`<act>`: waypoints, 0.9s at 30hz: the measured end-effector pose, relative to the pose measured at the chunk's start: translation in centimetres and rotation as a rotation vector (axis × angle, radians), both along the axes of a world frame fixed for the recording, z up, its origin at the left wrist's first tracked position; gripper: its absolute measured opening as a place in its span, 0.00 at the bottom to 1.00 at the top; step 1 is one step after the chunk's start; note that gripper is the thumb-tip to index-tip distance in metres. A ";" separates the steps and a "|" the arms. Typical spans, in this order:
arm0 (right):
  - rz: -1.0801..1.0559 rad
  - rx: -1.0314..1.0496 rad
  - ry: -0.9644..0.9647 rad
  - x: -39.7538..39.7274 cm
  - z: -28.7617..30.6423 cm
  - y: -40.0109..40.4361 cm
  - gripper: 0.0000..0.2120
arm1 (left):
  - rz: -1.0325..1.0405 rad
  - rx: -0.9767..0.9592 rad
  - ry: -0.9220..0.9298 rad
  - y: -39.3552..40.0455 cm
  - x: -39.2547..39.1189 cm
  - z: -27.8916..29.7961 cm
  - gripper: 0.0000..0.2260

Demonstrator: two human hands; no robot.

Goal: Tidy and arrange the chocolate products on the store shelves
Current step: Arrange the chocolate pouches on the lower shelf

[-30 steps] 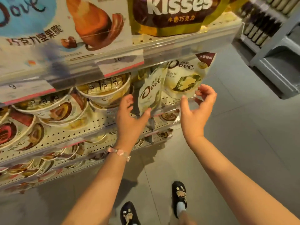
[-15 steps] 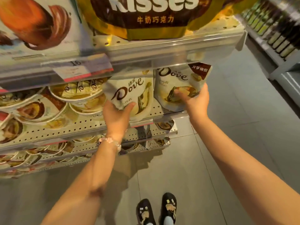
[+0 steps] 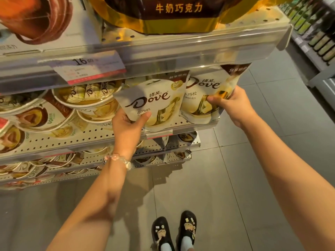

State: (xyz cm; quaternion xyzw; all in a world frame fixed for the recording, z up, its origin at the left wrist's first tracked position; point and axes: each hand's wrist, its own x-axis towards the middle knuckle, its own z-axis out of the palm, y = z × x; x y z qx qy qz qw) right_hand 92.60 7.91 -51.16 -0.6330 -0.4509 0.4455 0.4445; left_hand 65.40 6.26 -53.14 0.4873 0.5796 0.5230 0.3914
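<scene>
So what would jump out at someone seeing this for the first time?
Two white Dove pouches at the middle shelf's right end: the left hand grips the tilted one, the right hand holds the other. Above them sits a big gold bag; round tubs fill the shelf to the left.

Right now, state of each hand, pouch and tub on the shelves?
Left hand: grip on left Dove pouch, thumb on its front.
Right hand: grip on right Dove pouch.
Left Dove pouch: tilted, held at its lower corner.
Right Dove pouch: upright at the shelf's end.
Dove tubs: stacked, lids on.
Price tag: hanging askew.
</scene>
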 end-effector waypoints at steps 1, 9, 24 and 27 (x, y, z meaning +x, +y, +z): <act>-0.013 0.014 0.008 0.0 -0.1 -0.2 0.16 | 0.025 -0.010 -0.026 -0.3 0.1 -0.4 0.15; -0.255 0.080 0.002 -3.2 -4.8 -2.5 0.46 | 0.070 -0.042 0.016 -1.2 1.4 -3.1 0.34; -0.093 0.049 -0.064 -2.1 -5.9 -1.1 0.40 | -0.011 0.006 0.166 -0.1 1.3 -4.9 0.29; -0.015 0.050 -0.070 -1.3 -5.7 -0.6 0.42 | -0.035 0.021 0.163 0.1 1.1 -5.3 0.32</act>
